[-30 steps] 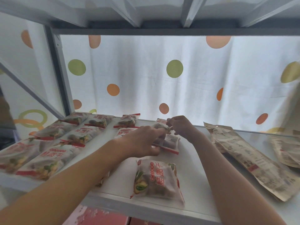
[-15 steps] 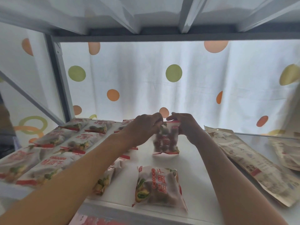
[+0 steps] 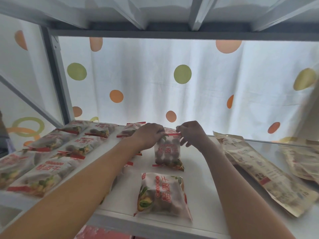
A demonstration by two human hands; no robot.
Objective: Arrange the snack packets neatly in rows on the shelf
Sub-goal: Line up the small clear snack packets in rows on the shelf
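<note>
A clear snack packet (image 3: 168, 151) with red lettering stands nearly upright on the white shelf (image 3: 203, 192), its bottom edge resting on the surface. My left hand (image 3: 149, 137) pinches its top left corner and my right hand (image 3: 191, 133) pinches its top right corner along the red seal. Another like packet (image 3: 160, 194) lies flat just in front of it, near the shelf's front edge. Several more of these packets (image 3: 51, 163) lie in rows on the left; my left forearm hides some of them.
Brown paper pouches (image 3: 264, 176) lie flat on the right side of the shelf, with more (image 3: 303, 157) at the far right. A grey upright post (image 3: 55, 80) stands at the back left. A dotted white curtain (image 3: 172, 83) hangs behind. The upper shelf (image 3: 172, 12) is close overhead.
Both hands lifted the packet from lying flat to standing on its bottom edge, and now hold it by its top corners, slightly nearer to me.
</note>
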